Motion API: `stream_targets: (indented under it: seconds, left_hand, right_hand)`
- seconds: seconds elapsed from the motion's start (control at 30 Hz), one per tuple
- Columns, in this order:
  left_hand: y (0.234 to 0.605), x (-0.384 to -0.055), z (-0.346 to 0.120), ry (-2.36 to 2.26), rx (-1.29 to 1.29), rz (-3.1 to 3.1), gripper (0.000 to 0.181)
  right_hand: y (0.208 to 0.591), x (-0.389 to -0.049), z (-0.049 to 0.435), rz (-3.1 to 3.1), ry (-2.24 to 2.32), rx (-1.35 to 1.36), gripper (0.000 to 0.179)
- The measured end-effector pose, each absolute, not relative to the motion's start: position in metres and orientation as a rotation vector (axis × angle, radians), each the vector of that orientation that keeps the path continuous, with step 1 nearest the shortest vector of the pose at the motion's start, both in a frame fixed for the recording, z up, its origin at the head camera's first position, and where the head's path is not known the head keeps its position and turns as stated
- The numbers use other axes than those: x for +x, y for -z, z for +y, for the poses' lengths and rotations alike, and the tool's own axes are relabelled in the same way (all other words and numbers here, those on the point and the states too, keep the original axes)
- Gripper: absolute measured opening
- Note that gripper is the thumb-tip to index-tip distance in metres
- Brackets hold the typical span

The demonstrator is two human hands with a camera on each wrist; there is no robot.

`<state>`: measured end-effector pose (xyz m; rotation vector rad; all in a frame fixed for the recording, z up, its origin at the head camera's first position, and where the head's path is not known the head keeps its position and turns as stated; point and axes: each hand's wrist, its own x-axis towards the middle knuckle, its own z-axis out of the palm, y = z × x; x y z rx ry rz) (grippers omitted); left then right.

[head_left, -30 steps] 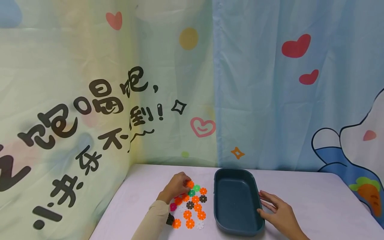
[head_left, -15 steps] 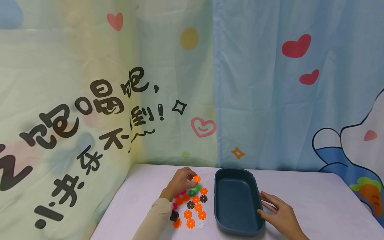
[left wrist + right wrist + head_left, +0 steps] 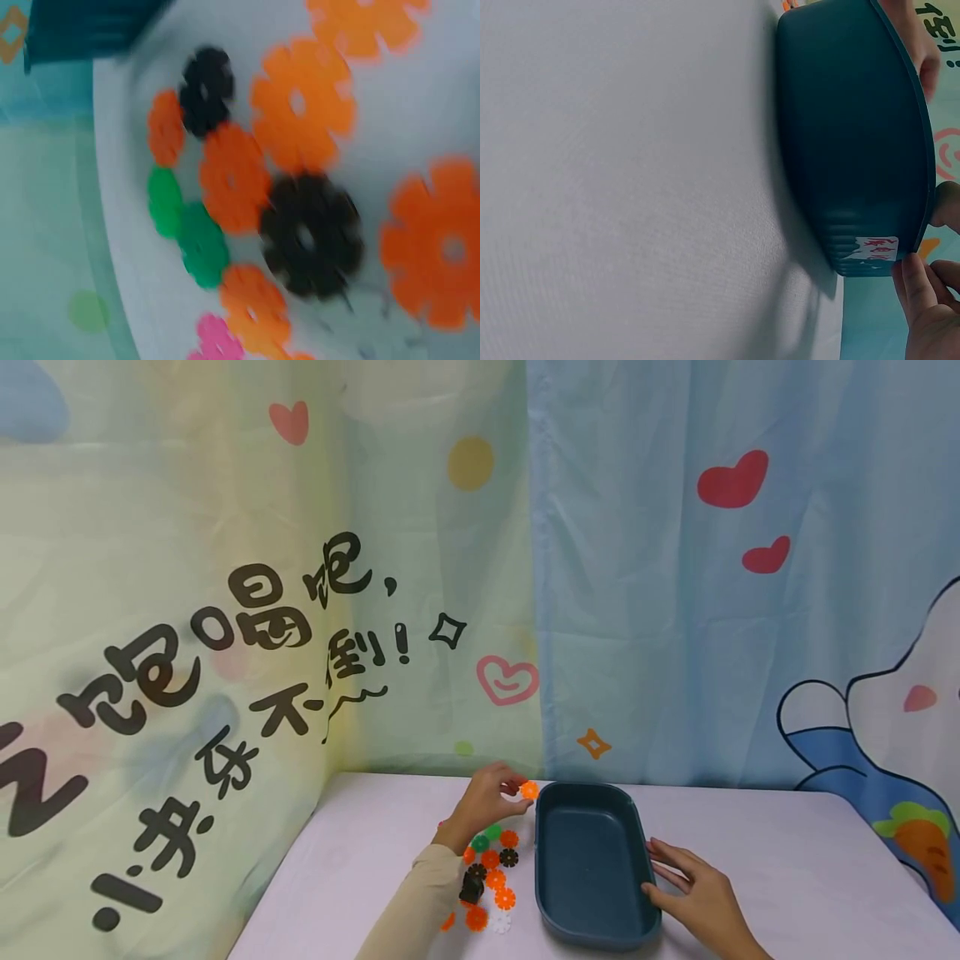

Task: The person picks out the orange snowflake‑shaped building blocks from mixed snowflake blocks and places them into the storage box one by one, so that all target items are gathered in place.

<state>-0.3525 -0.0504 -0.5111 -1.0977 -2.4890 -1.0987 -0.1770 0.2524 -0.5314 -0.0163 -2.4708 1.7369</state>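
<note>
In the head view my left hand [image 3: 486, 802] is raised at the left rim of a dark teal plastic tray [image 3: 592, 935], pinching an orange snowflake-shaped disc [image 3: 529, 790] between thumb and fingers. My right hand [image 3: 701, 893] holds the tray's right side, thumb at the rim and fingers along the outer wall. In the right wrist view, fingertips [image 3: 913, 274] touch the wall beside a white-and-red label [image 3: 877, 248]. Below my left hand lie several loose discs: orange [image 3: 505, 899], black [image 3: 311, 236], green [image 3: 202, 244], pink [image 3: 217, 341] and clear white [image 3: 499, 922]. The left wrist view is blurred.
A pale table [image 3: 780, 843] carries everything. Printed curtains [image 3: 622, 610] hang behind it and along the left. A black wrist device [image 3: 472, 887] on the left sleeve covers part of the disc pile in the head view.
My left hand has picked the orange disc up from the pile's far end and carried it right to the tray's left rim. The right hand and tray have stayed in place.
</note>
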Motion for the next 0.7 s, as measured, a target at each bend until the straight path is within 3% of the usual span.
stream_targets:
  seconds: [0.7]
  left_hand:
    - [0.506, -0.341, 0.031, 1.408, -1.068, -2.401, 0.026]
  right_hand:
    - [0.532, -0.178, 0.253, -2.481, -1.736, -0.047, 0.072]
